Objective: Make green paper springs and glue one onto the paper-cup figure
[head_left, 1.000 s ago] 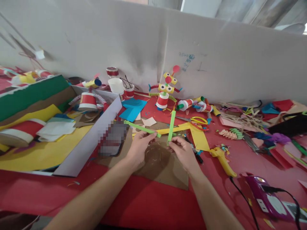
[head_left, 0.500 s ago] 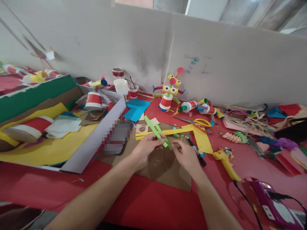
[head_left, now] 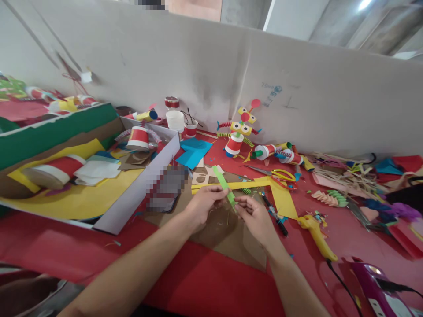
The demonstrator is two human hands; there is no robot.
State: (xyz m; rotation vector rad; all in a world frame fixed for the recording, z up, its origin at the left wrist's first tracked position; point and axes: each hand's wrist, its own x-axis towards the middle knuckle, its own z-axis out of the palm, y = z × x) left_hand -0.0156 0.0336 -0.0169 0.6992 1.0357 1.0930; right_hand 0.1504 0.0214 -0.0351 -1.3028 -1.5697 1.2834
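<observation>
A light green paper strip (head_left: pixel 220 177) slants between my two hands, above a brown cardboard sheet (head_left: pixel 211 242). My left hand (head_left: pixel 209 200) pinches its left edge near the middle. At its lower end, my right hand (head_left: pixel 250 211) closes thumb and fingers on it. Just beyond my fingers, yellow paper strips (head_left: pixel 205 187) run toward a wider yellow paper piece (head_left: pixel 283 200). A small green pleated strip (head_left: pixel 246 190) rests past my right hand. A black pen-like tool (head_left: pixel 276 215) lies to the right of that hand.
A box (head_left: pixel 114 220) of cups and paper stands left, beside a phone (head_left: pixel 168 189). Behind are cup figures (head_left: pixel 234 143) and yellow-handled scissors (head_left: pixel 280 175). To the right lie a yellow glue gun (head_left: pixel 317 237) with a cord and a purple power strip (head_left: pixel 376 286).
Half a second ago two green lengths showed apart between my hands; now they appear as a single strip. My hands have come slightly closer together. The whole view has shifted a little.
</observation>
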